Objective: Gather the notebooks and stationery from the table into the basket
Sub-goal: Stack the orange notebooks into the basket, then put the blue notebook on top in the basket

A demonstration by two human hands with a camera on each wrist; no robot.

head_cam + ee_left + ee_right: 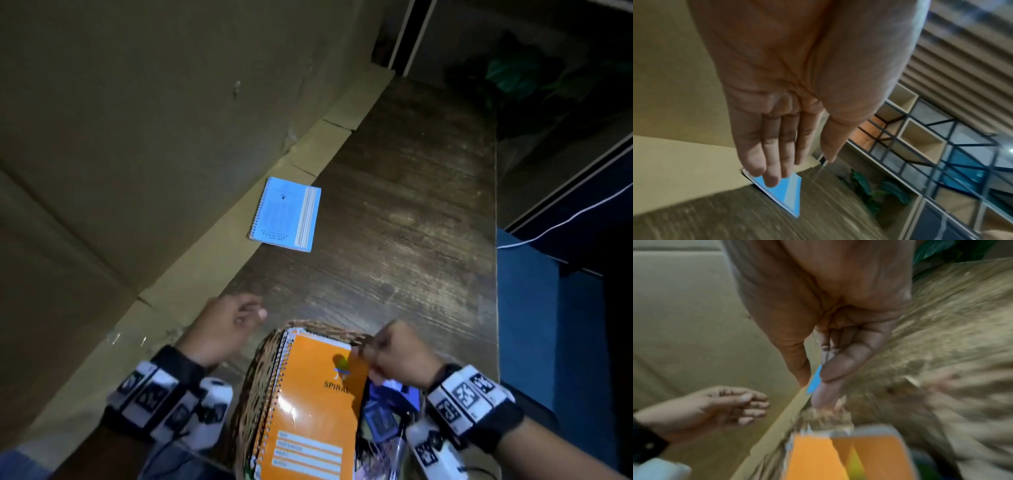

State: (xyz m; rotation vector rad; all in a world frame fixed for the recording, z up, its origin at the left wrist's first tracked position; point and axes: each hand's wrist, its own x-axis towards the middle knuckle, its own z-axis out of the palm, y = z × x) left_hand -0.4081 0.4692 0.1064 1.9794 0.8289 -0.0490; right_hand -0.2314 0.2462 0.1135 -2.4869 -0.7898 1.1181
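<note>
Blue notebook [286,215] lies flat on the desk [411,205] by the wall, light and stiff; best pinched at its spiral edge. Left hand [222,325] hovers empty with relaxed fingers; right hand's [394,353] grip is unclear.

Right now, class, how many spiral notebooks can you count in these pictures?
2. A blue notebook lies flat on the wooden table by the wall. An orange notebook stands in the woven basket. More spiral edges show behind the orange one, so others may be hidden.
</note>
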